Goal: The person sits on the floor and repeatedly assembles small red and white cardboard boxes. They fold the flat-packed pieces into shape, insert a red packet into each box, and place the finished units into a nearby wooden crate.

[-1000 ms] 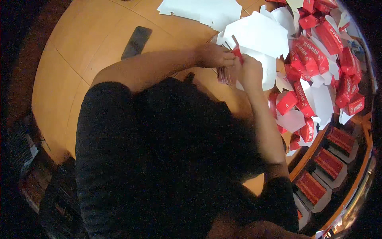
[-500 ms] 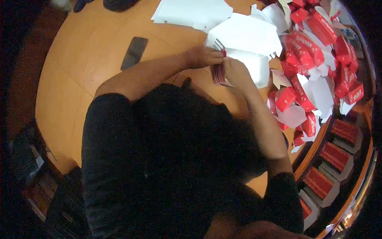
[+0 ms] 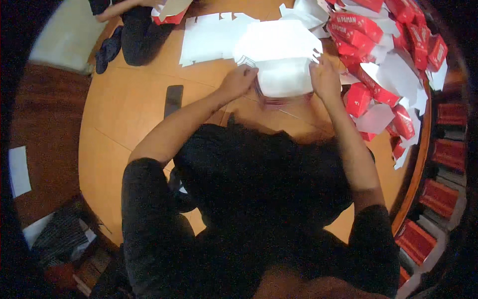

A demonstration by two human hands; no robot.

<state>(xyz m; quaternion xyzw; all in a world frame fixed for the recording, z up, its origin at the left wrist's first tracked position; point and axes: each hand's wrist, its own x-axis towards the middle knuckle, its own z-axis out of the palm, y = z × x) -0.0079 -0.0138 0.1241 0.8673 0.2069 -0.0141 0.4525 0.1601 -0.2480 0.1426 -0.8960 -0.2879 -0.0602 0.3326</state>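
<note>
A white sheet of card with red along its near edge, apparently a flat carton blank (image 3: 284, 78), spans the space between my hands. My left hand (image 3: 240, 80) has its fingers closed on the left edge, where several layered edges show. On the right edge, my right hand (image 3: 326, 82) pinches the card near its notched corner. Beyond it, more white card (image 3: 284, 40) lies bright under the light. Farther left is another flat stack of white blanks (image 3: 206, 42) with notched edges. How many layers I hold cannot be made out.
Red folded cartons (image 3: 356, 32) and loose white flaps heap up on the right. A dark phone (image 3: 173, 99) lies left on the wooden surface. At the far left, another person's arm (image 3: 119, 9) reaches to a red carton (image 3: 172, 17). Red bundles (image 3: 440, 194) line the right edge.
My hands were close together around layered card edges; now they are spread apart with the white card open between them. The view has shifted, bringing another person into sight.
</note>
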